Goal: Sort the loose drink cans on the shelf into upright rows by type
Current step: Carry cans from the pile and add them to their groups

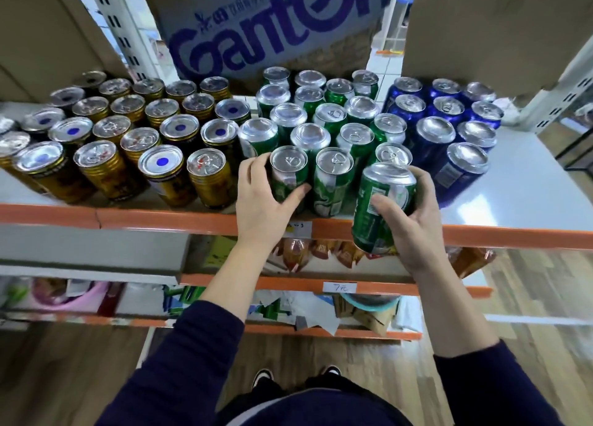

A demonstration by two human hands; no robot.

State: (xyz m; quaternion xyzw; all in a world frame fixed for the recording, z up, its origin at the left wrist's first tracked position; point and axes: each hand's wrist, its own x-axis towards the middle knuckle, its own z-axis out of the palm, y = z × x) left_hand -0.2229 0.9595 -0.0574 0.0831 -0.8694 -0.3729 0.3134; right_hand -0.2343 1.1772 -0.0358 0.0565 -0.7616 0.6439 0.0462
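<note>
Upright cans fill the white shelf (529, 198) in three groups: gold cans (106, 172) on the left, green cans (333, 182) in the middle, blue cans (455, 169) on the right. My left hand (263, 201) wraps around a green can (288, 169) standing at the front of the green group. My right hand (414, 226) grips another green can (382, 201), tilted and held in the air just in front of the shelf's orange edge (160, 220), at the right end of the green front row.
A cardboard box with purple lettering (266, 28) stands behind the cans, and plain cartons (497, 24) flank it. Bare white shelf lies right of the blue cans. Lower shelves hold snack packets (321, 249) and a price tag (339, 287).
</note>
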